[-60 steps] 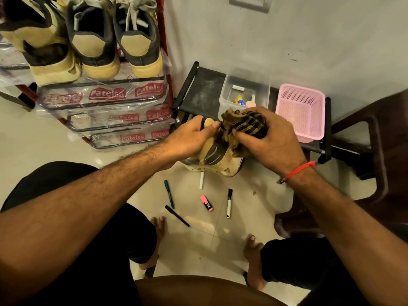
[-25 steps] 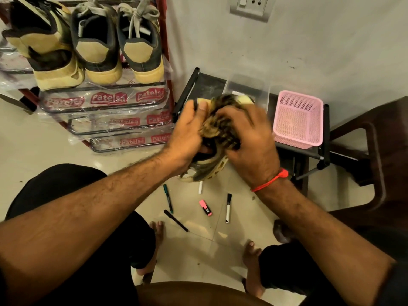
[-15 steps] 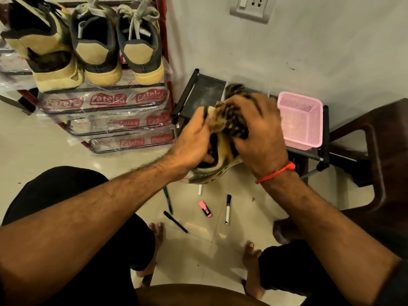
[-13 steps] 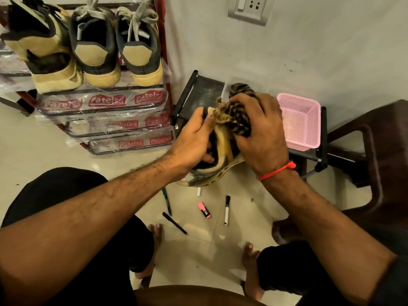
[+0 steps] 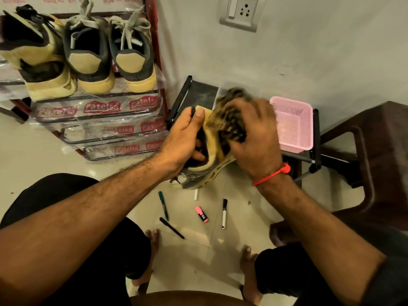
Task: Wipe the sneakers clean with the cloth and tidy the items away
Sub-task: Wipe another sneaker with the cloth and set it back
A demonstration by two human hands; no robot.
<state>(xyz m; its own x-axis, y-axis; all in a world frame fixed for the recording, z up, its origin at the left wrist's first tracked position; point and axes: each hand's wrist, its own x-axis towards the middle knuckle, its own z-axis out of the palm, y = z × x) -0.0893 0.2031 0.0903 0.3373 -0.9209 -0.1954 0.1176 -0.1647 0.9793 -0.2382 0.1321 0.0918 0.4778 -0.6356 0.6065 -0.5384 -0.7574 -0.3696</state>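
Observation:
My left hand (image 5: 183,140) grips a yellow and dark sneaker (image 5: 212,168) by its opening, fingers inside the collar, thumb on the heel tab. The shoe is held in the air, sole to the lower right. My right hand (image 5: 254,138) grips a bunched brown checked cloth (image 5: 229,120) and presses it against the shoe's side; the cloth is blurred by motion. Three more sneakers (image 5: 88,60) stand heel-out on the top shelf of the shoe rack (image 5: 99,120) at the left.
Several markers (image 5: 224,214) and a pink highlighter (image 5: 201,214) lie on the tiled floor between my bare feet. A low black stand (image 5: 183,98) by the wall carries a pink basket (image 5: 293,122). A brown plastic chair (image 5: 375,162) stands at the right.
The sneaker has been turned from toe-up to sole-outward in my left hand, and my right hand keeps rubbing the cloth back and forth over its upper and side.

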